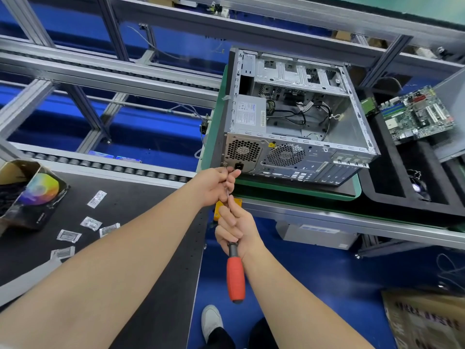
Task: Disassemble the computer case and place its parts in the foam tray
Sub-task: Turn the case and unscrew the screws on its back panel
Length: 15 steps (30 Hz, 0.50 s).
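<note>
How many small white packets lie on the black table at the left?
5 packets: one farthest, two in the middle, two nearest. The left arm may hide more.

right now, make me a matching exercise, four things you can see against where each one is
Things
1. screwdriver
2. motherboard
3. power supply
4. white packets

Places
A. scattered on the black mat
B. inside the computer case
C. held by the left hand and right hand
D. on the foam tray

Pairs: 1-C, 2-D, 3-B, 4-A
</note>
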{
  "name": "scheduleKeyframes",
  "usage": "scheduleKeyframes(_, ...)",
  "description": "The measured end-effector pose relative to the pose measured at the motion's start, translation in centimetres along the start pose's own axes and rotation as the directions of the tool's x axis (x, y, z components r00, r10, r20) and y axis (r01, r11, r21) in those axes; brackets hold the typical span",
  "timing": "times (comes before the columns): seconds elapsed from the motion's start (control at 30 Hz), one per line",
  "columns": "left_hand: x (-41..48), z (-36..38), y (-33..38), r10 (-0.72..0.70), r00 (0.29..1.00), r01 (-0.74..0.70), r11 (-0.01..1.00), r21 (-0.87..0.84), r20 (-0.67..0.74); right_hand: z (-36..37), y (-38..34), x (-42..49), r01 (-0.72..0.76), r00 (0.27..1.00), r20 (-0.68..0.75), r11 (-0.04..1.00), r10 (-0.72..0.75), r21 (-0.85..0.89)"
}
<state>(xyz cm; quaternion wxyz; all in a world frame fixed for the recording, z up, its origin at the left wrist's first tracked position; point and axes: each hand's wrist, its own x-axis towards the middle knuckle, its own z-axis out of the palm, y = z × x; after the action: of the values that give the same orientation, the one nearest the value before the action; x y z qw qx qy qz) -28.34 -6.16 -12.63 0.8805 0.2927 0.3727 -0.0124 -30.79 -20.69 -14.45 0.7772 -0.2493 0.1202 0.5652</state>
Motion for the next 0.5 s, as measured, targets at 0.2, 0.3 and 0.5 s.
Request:
scheduleKeyframes(0.2, 0.2, -0.1, -0.4, 0.076, 0.996, -0.072, 0.992, 0.104, -0.038, 0.1, 0.5, 0.4, 0.000, 0.870, -0.281, 0.571, -0.405, -0.821)
scheduleKeyframes(0.3, 0.0, 0.4, -0.8, 0.112, 0.992, -0.105, 0.987, 0.119, -0.054, 0.6, 1.3, 1.1, -0.158, 0.707, -0.291, 0.257, -0.645, -0.953)
scheduleKeyframes(0.5, -0.2, 0.9, -1.0, 0.137, 0.986, -0.122, 0.980, 0.156, -0.092, 0.7, 1.8, 1.7, -0.149, 0.722, -0.327, 0.325, -0.610, -0.934)
